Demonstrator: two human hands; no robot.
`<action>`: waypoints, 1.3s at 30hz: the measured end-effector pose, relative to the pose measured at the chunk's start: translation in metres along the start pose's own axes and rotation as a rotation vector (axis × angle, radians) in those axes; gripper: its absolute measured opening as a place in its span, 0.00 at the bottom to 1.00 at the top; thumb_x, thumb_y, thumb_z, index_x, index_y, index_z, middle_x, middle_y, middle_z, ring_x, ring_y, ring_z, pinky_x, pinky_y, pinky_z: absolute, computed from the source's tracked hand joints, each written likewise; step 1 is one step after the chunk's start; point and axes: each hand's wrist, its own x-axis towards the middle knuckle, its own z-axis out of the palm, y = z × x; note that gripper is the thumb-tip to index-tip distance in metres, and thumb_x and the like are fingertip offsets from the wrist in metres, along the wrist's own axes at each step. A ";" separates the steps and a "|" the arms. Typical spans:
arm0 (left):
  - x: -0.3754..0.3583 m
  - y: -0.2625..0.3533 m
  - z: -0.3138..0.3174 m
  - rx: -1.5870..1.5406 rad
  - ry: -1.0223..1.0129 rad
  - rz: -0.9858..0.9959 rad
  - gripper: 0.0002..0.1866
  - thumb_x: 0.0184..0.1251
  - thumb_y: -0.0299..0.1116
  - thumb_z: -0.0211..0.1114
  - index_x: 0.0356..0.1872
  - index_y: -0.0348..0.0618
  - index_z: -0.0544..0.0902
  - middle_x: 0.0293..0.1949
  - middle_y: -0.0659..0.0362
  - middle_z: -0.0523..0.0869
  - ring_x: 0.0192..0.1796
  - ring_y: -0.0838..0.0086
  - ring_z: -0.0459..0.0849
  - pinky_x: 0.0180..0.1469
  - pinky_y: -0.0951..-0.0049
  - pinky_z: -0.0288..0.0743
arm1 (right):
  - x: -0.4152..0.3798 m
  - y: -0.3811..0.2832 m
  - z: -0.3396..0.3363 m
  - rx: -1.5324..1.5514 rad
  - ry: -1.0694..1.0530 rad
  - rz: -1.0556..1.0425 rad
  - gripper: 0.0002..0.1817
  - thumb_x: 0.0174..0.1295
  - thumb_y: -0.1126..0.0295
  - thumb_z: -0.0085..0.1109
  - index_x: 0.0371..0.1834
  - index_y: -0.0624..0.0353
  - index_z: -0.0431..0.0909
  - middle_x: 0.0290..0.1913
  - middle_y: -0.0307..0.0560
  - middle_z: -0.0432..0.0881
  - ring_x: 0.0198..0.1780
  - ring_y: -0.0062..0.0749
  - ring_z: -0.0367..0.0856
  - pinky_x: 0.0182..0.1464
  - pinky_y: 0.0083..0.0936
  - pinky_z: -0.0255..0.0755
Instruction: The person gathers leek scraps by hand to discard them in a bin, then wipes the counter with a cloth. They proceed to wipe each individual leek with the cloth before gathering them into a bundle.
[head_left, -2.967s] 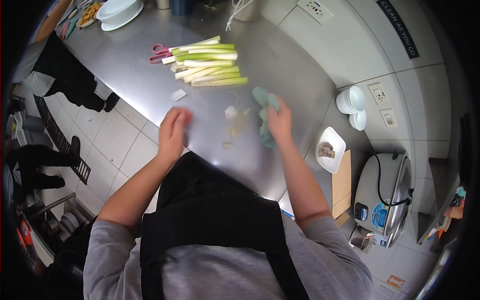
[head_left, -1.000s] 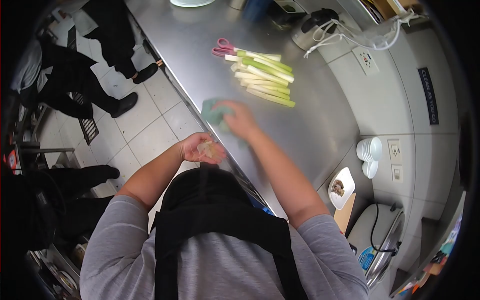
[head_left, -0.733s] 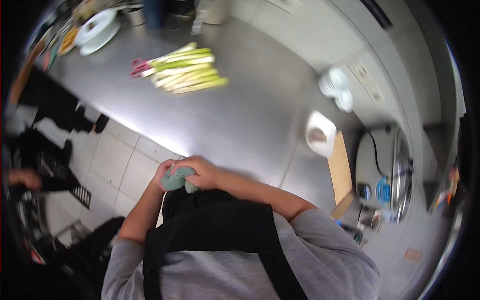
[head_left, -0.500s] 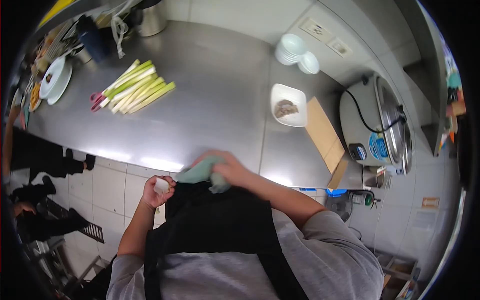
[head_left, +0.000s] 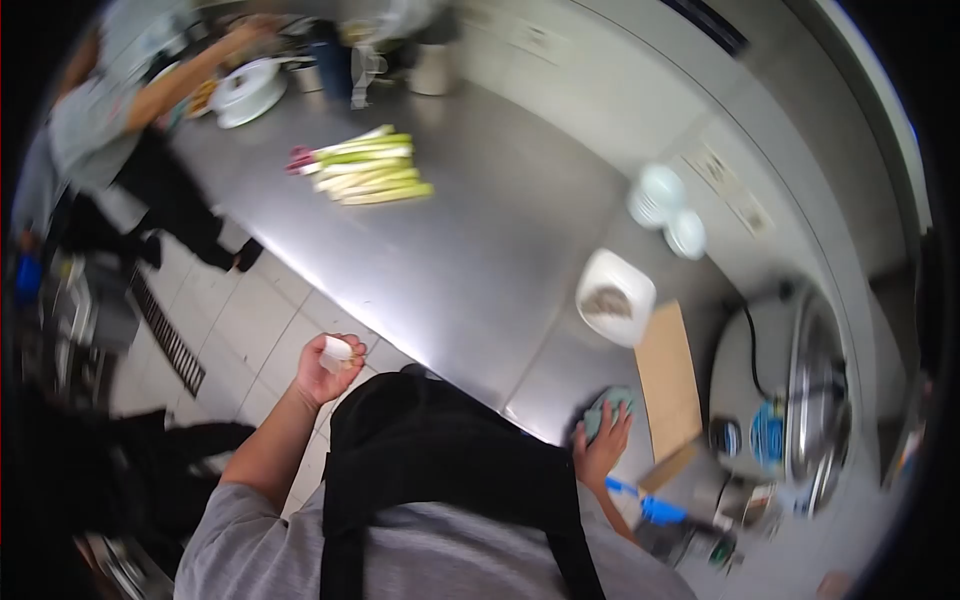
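Note:
My left hand (head_left: 330, 368) is curled around a small white piece (head_left: 337, 350), held off the front edge of the steel counter (head_left: 470, 270). My right hand (head_left: 602, 445) presses a green cloth (head_left: 608, 412) onto the counter near its front edge, just left of a cardboard strip (head_left: 668, 385). A white square dish (head_left: 616, 297) with something greyish in it stands beyond that hand. Farther back on the left lie several pale green stalks (head_left: 370, 168), their reddish ends bound together or touching something red.
Stacked pale bowls (head_left: 657, 197) stand by the wall, and a large steel cooker (head_left: 790, 400) is at the right. At the back left are a white lidded pot (head_left: 248, 92) and a dark bottle (head_left: 330, 62). Another person (head_left: 110, 130) reaches over the counter's left end.
My right hand has moved from in front of my apron to the counter on the right, with the cloth. The view has turned, and the other person's upper body now shows.

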 end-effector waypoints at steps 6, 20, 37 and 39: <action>-0.078 -0.020 -0.018 -0.206 0.093 0.250 0.18 0.66 0.36 0.48 0.42 0.28 0.79 0.42 0.43 0.82 0.45 0.54 0.84 0.52 0.59 0.83 | 0.035 -0.097 0.031 0.050 -0.223 -0.525 0.39 0.51 0.46 0.66 0.66 0.46 0.68 0.72 0.58 0.57 0.73 0.67 0.50 0.65 0.65 0.51; -0.237 0.094 -0.126 -0.363 0.201 0.767 0.18 0.65 0.37 0.52 0.43 0.30 0.79 0.43 0.44 0.83 0.48 0.56 0.84 0.55 0.61 0.81 | 0.115 -0.424 0.123 0.333 -0.351 -0.995 0.31 0.47 0.71 0.67 0.59 0.46 0.75 0.66 0.49 0.69 0.68 0.51 0.64 0.66 0.44 0.60; -0.295 0.226 -0.181 -0.417 0.063 0.972 0.21 0.67 0.38 0.48 0.49 0.32 0.79 0.51 0.45 0.82 0.55 0.56 0.82 0.61 0.59 0.77 | 0.538 -0.530 0.247 1.253 -0.244 0.307 0.32 0.62 0.56 0.59 0.67 0.61 0.65 0.62 0.57 0.73 0.61 0.46 0.73 0.60 0.41 0.67; -0.295 0.251 -0.190 -0.395 0.120 1.001 0.21 0.67 0.38 0.49 0.49 0.31 0.79 0.51 0.45 0.82 0.55 0.56 0.82 0.61 0.58 0.76 | 0.508 -0.605 0.223 0.022 -0.367 0.364 0.45 0.62 0.48 0.57 0.76 0.57 0.48 0.77 0.58 0.48 0.76 0.56 0.48 0.71 0.52 0.50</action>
